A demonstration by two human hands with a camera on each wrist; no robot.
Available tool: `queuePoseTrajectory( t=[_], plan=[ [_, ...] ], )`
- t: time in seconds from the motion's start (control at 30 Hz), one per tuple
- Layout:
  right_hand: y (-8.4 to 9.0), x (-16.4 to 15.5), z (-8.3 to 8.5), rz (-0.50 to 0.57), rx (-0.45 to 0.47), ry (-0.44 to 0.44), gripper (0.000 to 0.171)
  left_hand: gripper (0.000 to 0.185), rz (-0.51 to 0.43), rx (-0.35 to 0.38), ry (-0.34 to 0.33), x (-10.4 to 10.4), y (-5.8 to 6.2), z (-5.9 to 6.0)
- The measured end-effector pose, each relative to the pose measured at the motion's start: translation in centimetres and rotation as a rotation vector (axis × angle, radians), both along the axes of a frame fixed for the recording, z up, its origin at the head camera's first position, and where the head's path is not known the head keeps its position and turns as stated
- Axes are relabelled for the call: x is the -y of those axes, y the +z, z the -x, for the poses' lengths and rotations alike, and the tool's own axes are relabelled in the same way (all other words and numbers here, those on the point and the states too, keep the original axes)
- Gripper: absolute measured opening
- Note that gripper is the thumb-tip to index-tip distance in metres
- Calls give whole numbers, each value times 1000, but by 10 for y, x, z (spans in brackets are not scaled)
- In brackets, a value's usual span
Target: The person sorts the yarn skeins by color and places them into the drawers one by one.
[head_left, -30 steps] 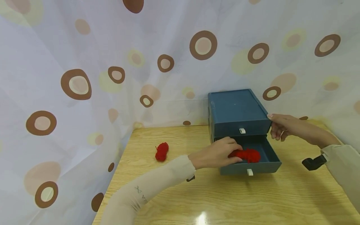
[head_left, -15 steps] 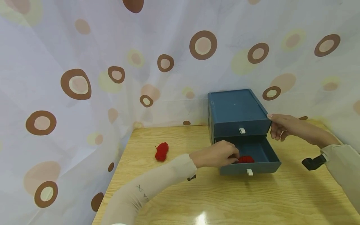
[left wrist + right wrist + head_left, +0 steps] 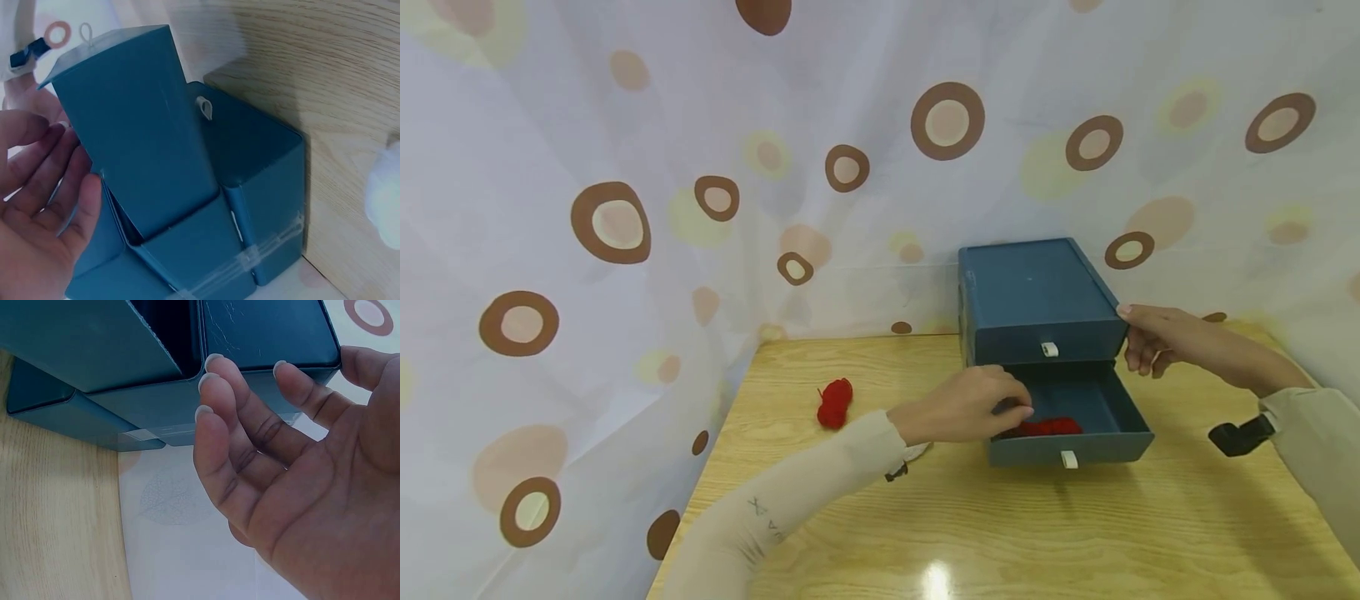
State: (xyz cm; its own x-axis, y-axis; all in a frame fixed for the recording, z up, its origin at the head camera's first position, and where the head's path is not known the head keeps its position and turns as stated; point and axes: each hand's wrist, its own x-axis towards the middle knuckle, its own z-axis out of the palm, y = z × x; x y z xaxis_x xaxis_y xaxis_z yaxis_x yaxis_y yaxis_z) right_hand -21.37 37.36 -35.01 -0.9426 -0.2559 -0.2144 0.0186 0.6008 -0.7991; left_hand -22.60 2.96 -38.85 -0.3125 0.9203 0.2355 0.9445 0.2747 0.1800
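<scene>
A blue drawer cabinet [image 3: 1037, 283] stands at the back of the table, with a lower drawer [image 3: 1093, 396] pulled out. Red yarn [image 3: 1051, 427] lies at the front of that drawer. Over the drawer's left side is my left hand [image 3: 966, 406], its bent fingertips close to the yarn. The left wrist view shows this hand [image 3: 47, 187] beside the drawer with nothing in its loose fingers. My right hand [image 3: 1180, 342] touches the cabinet's front right corner with its thumb. In the right wrist view its fingers [image 3: 215, 434] are loosely bent alongside the cabinet.
A second red bundle of yarn [image 3: 835, 403] lies on the wooden table [image 3: 1000, 525], left of the cabinet. The upper drawer [image 3: 1048, 342] is pushed in and has a white pull tab. A patterned curtain [image 3: 865, 100] hangs behind and to the left.
My left hand has lowered the red yarn into the drawer and let go of it, then moved slightly left and up. The right hand has stayed at the cabinet's corner.
</scene>
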Motion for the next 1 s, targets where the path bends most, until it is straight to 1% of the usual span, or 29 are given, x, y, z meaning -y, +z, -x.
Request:
queuePoseTrajectory(
  t=[0.1,0.23,0.33,0.47,0.57,0.73,0.83,1.0],
  plan=[
    [-2,0,0,-6,-5,-16,66,19,-43,-11,2,8,-1,0],
    [-3,1,0,-7,0,-28,68,16,-134,-18,-22,21,-4,2],
    [-3,1,-1,-6,-2,-16,69,15,-176,-17,-17,32,-5,2],
    [-2,1,-1,2,-13,-1,69,14,-175,-24,25,45,-7,5],
    [-1,0,0,11,-20,6,69,12,-181,-20,42,54,-10,8],
    [0,0,-1,15,-15,-1,69,11,-193,-30,74,69,-17,13],
    [-1,1,-1,12,-9,-15,68,11,-184,-36,114,81,-22,16],
    [-2,0,0,16,-9,-8,68,13,-171,-29,188,101,-31,22]
  ],
)
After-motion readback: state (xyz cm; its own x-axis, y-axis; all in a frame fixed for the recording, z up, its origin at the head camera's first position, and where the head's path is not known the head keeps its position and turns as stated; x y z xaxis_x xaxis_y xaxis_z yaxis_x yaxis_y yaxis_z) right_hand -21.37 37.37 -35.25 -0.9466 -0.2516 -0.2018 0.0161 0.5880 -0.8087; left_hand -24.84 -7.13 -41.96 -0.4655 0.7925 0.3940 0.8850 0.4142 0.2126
